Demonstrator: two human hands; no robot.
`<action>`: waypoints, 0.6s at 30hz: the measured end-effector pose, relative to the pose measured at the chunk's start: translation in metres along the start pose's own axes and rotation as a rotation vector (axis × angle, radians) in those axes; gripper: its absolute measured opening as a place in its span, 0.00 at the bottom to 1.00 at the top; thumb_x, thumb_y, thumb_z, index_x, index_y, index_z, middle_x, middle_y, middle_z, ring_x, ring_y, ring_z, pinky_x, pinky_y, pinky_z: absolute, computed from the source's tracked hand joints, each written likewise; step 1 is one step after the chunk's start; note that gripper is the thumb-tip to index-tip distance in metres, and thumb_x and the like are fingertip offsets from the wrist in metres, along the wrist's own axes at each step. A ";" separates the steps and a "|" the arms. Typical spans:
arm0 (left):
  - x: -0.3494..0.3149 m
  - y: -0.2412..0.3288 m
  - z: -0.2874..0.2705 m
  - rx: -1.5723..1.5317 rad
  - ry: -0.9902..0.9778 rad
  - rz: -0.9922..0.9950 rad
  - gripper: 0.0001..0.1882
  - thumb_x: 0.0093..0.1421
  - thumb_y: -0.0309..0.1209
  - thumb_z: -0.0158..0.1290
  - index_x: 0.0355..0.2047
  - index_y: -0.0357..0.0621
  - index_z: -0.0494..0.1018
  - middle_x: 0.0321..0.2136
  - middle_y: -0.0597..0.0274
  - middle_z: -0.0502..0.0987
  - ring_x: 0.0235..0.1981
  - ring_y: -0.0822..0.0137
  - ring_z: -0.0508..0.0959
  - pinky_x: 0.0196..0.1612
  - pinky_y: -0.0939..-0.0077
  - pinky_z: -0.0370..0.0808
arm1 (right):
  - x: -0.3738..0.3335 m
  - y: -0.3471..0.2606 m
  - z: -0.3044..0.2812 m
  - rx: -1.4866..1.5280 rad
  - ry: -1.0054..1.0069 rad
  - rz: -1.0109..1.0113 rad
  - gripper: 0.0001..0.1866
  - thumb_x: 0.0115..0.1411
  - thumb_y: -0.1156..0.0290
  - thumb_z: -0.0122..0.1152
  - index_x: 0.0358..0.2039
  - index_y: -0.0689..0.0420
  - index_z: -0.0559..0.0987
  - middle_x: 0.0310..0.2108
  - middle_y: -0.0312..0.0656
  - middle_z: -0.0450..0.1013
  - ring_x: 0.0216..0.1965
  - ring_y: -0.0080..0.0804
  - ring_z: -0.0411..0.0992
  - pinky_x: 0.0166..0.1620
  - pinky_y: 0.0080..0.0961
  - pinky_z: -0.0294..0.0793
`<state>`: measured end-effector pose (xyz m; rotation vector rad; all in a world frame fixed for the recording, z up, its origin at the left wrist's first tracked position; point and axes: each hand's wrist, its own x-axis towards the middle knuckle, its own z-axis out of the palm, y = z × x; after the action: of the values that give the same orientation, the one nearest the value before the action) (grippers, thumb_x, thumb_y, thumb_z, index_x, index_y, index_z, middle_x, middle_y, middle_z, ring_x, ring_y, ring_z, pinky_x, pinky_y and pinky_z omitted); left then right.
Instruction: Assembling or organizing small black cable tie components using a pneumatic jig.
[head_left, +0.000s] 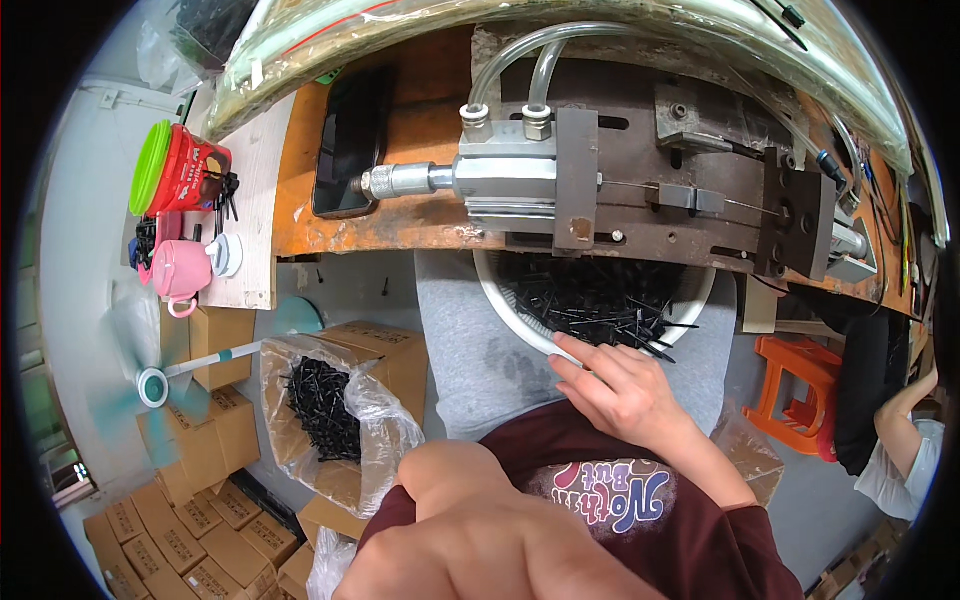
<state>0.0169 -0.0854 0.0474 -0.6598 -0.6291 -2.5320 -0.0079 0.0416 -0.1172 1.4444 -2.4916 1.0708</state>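
My right hand (625,390) rests at the near rim of a round white basket (515,325), its fingers stretched out and loosely apart. In the basket on my lap lies a heap of thin black rod-like pieces (590,295); a few stick out over the rim beside my fingers. I see nothing held in that hand. My left hand (470,545) is raised very close to the camera at the lower edge, its fingers out of sight. Beyond the basket, a metal fixture with a silver cylinder (505,180) and clear hoses is mounted on the bench.
A plastic-lined carton (325,410) of similar black pieces stands at left. A black phone (352,140), a red tub (190,170) and a pink cup (182,268) sit on the bench's left side. Cartons (190,540), a fan (152,388), an orange stool (790,390) and another person's arm (900,430) surround me.
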 end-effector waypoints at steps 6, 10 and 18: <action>-0.001 0.001 -0.002 0.010 0.045 0.046 0.13 0.57 0.16 0.50 0.19 0.45 0.65 0.21 0.60 0.73 0.14 0.70 0.68 0.27 0.82 0.68 | -0.003 0.002 0.001 0.011 0.000 0.014 0.17 0.49 0.75 0.67 0.41 0.61 0.78 0.49 0.46 0.74 0.27 0.28 0.72 0.29 0.24 0.71; -0.002 0.002 -0.001 0.034 0.064 0.073 0.14 0.58 0.15 0.49 0.19 0.45 0.64 0.20 0.60 0.73 0.13 0.70 0.68 0.27 0.83 0.68 | -0.001 0.001 0.000 0.013 -0.004 0.023 0.17 0.49 0.75 0.67 0.42 0.61 0.78 0.49 0.46 0.74 0.27 0.28 0.72 0.29 0.24 0.71; 0.001 0.007 0.002 0.087 0.116 0.083 0.15 0.58 0.15 0.49 0.18 0.47 0.62 0.19 0.61 0.72 0.13 0.71 0.67 0.27 0.83 0.66 | -0.002 0.000 0.004 0.025 -0.001 0.022 0.18 0.49 0.75 0.67 0.42 0.60 0.77 0.51 0.46 0.73 0.27 0.29 0.73 0.29 0.24 0.71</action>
<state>0.0203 -0.0904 0.0516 -0.4945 -0.6532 -2.4313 -0.0056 0.0402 -0.1207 1.4273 -2.5100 1.1088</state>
